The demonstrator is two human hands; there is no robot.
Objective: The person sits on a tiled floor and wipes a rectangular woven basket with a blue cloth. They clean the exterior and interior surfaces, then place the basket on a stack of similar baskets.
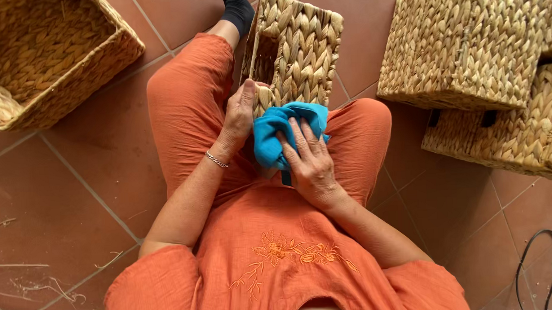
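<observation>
**Woven basket held in the lap and pressed with a blue cloth**

A small woven basket [296, 45] is seen lying on its side between the knees of a seated person dressed in orange, its open mouth turned toward the left of the picture. The left hand [240, 116] is laid flat against the basket's near left edge; the fingers are extended and close together, steadying the rim rather than curled around it. A thin bracelet [216, 160] is worn on that wrist.

A blue cloth [275, 136] is bunched against the near end of the basket. The right hand [310, 163] is pressed on top of the cloth with fingers spread and only slightly bent, so the cloth is held by pressure, not by a closed fist.

A larger open basket [42, 57] is noted on the tiled floor [102, 156] at upper left, well apart. Stacked woven baskets [476, 41] stand at upper right. A black cable [544, 261] lies at lower right. Loose straw fibres [40, 286] are scattered at lower left.
</observation>
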